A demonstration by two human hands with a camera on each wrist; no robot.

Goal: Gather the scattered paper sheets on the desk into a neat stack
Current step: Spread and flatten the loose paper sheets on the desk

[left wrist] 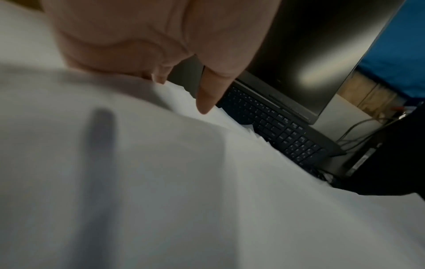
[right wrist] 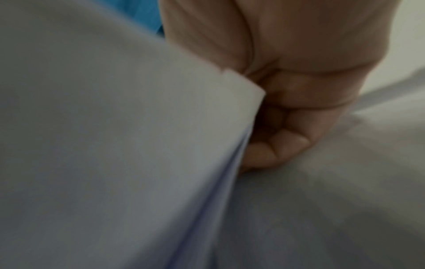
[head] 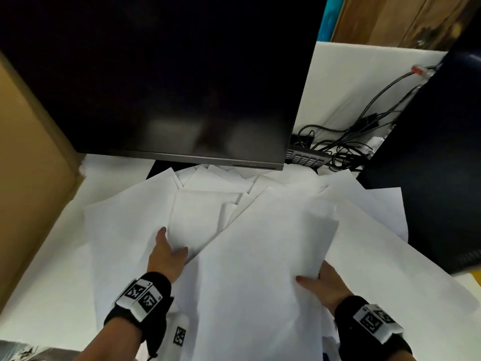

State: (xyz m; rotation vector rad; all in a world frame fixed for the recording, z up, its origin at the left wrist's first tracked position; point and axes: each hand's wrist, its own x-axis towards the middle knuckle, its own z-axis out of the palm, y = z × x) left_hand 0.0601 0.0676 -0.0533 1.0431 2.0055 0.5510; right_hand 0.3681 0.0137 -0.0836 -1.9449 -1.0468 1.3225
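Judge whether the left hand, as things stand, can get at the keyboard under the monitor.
Probably not directly: the left hand grips paper sheets, which cover much of the keyboard.

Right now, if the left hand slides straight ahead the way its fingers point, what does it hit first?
More loose sheets fanned ahead of the left hand; it would plough into them. Beyond those, the left wrist view shows a keyboard under the monitor. Depth between them is unclear.

White paper sheets (head: 260,256), black monitor (head: 169,74).
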